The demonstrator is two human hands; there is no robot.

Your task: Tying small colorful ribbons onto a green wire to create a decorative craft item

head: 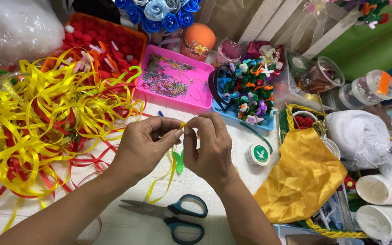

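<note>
Head view, looking down: a narrow yellow ribbon (172, 170) is pinched at its top end between the thumb and fingertips of both hands, which meet above the white tabletop (114, 227). The left hand (144, 147) is closed on the ribbon end from one side, and the right hand (209, 147) is closed on it from the other, fingertips of the two touching. From the pinch the ribbon hangs down between the palms and trails in a loose curve onto the tabletop below the left wrist. A small green piece (178, 162) shows in the gap between the two hands, just beneath the pinch; what it is cannot be told.

Below both wrists lie teal-handled scissors (178, 215), blades pointing out under the left forearm. Beyond the left hand's outer side spreads a large tangle of yellow and red ribbons (37, 122). Past the fingertips of both hands sits a pink tray (196, 97) with fine coloured chains in it, and beside it, past the right hand's knuckles, a blue tray (239, 117) filled with small pipe-cleaner flowers. Just beside the right hand's outer edge stands a small white spool (257, 155) with a green top. Further out on that side lies a folded piece of yellow satin cloth (302, 179).
</note>
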